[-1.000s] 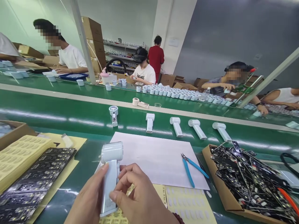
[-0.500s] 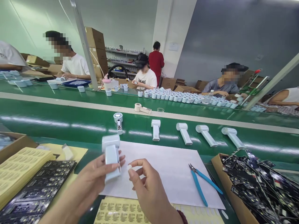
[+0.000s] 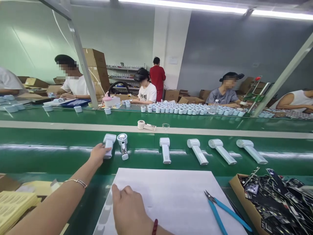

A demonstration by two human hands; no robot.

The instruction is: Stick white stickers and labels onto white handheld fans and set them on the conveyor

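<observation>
My left hand [image 3: 98, 154] reaches out over the green conveyor belt [image 3: 49, 153] and grips the handle of a white handheld fan [image 3: 109, 143] that lies on the belt. Just to its right lies an open fan [image 3: 122, 146] with its insides showing. Further right lies a row of several closed white fans [image 3: 165, 150]. My right hand [image 3: 128, 209] rests flat on the near left part of a white paper sheet [image 3: 176, 199], fingers loosely curled, holding nothing I can see.
Blue-handled cutters [image 3: 221, 210] lie on the sheet's right side. A cardboard box of black circuit boards [image 3: 276, 199] stands at the right. Yellow sticker sheets [image 3: 12, 205] sit at the left. Several people work across the belt behind rows of small white parts [image 3: 190, 110].
My left hand carried the white fan from in front of me out to the belt and set it beside the open fan. My right hand dropped onto the paper. The view tilted up.
</observation>
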